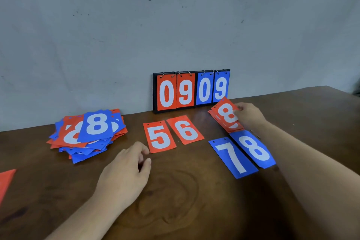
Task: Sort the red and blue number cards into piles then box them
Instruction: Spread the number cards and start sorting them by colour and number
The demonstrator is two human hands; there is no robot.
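1. The right hand pinched a red 8 card by its edge and held it tilted over a small red stack, close to the scoreboard at the back of the surface.
2. The left hand had its fingers loosely curled and gripped nothing. Its fingertips were just beside the corner of the red 5 card; I could not tell whether they touched it.
3. The red 6 card lay beside the 5. The blue 7 card and blue 8 card lay side by side, with the blue 8 right up against the near end of the red stack.
4. A big mixed pile sat unsorted, well apart to the left. I saw no box anywhere.
5. The red stack looked loosely fanned. I thought setting the 8 down crooked could push its cards onto the blue 8 and muddle the colours.
6. The right forearm crossed close by the blue cards, so drawing it back carelessly might drag them out of place.
7. The mixed pile leaned unevenly, and I thought a quick grab there could spill it.
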